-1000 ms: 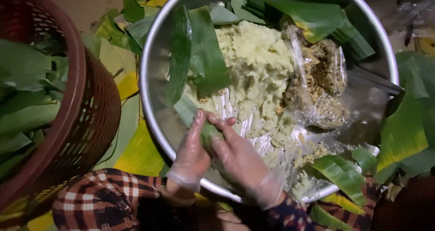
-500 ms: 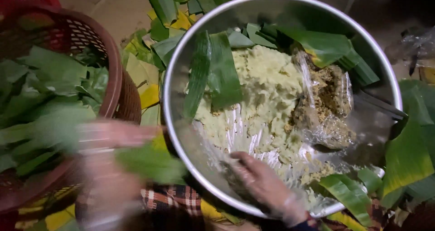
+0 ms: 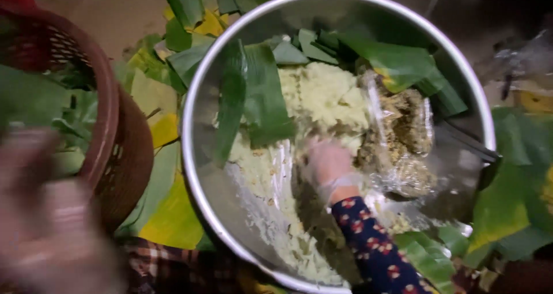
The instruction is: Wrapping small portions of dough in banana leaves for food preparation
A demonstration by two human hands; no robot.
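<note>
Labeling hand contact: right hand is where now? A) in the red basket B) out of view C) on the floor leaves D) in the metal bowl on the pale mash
D: the gloved right hand reaches into the metal bowl, onto the pale mash.

Green leaves [image 3: 262,92], red-brown basket [image 3: 124,150], silver basin [image 3: 199,173]

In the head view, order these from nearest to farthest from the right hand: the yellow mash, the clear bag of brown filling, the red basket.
1. Yellow mash: under and around the right hand, inside the bowl.
2. Clear bag: just to its right, also in the bowl.
3. Red basket: far left, outside the bowl.
</note>
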